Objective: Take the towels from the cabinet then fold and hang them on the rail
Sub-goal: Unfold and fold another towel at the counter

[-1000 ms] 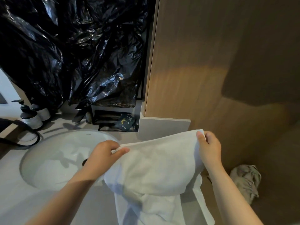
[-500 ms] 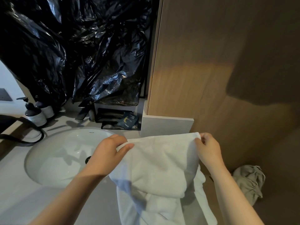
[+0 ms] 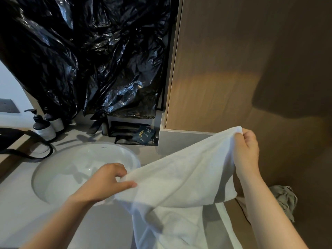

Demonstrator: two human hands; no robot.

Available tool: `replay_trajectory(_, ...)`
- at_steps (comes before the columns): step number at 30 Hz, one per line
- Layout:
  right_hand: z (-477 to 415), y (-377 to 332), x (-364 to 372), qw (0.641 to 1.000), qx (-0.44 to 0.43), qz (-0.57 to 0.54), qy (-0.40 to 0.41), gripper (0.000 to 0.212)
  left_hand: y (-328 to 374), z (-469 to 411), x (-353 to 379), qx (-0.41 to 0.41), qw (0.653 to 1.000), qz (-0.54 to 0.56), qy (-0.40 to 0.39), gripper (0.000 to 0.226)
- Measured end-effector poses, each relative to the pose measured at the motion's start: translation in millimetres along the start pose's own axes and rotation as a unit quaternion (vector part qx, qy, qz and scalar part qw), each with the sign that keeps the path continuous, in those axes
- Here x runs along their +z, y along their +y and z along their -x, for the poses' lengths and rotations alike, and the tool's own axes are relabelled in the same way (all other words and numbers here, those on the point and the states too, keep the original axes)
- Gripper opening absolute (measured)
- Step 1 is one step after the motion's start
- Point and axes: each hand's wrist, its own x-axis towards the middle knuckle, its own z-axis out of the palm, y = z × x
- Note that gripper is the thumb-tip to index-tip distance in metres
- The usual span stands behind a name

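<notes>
A white towel [image 3: 179, 178] is held stretched between both hands. One top corner is pinched by the left hand [image 3: 106, 180], the other by the raised right hand [image 3: 247, 150]. A sink [image 3: 59, 169] is seen just beyond the left hand.

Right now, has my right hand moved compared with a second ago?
Yes. Judged against the grey ledge under the wooden panel, the right hand has gone up and rightward, lifting its corner of the white towel to about the ledge's top.

Single wide head-worn view, facing forward and down, close over the left hand [image 3: 106, 180], right hand [image 3: 247, 151] and round white ceramic basin [image 3: 71, 168].
</notes>
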Motion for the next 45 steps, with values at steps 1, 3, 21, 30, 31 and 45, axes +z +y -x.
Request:
replay_trajectory(1, -2, -5, 0, 1.000, -0.007, -0.003, 0.004, 0.011, 2, -2, -6, 0.005, 0.999, 0.004, 0.037, 0.042)
replay_trajectory(3, -6, -15, -1, 1.000, -0.022, -0.009, 0.021, 0.012, 9, -8, -20, -0.006, 0.992, 0.033, 0.123, 0.048)
replay_trajectory(21, -19, -34, -22, 0.991, -0.038, -0.042, 0.124, 0.014, 55, -40, -63, 0.002, 0.922, 0.232, 0.311, 0.037)
replay_trajectory(30, -27, -32, -29, 0.983, -0.046, -0.063, 0.164, 0.017, 72, -56, -87, 0.028, 0.824, 0.507, 0.251, 0.026)
replay_trajectory(31, -28, -26, -30, 0.986, -0.039, -0.051, 0.155, 0.018, 70, -55, -87, 0.026, 0.827, 0.513, 0.229, 0.027)
replay_trajectory(45, -10, 26, -25, 0.983, 0.037, 0.181, 0.005, 0.024, 98, -42, -56, -0.010, 0.877, 0.390, 0.280, 0.018)
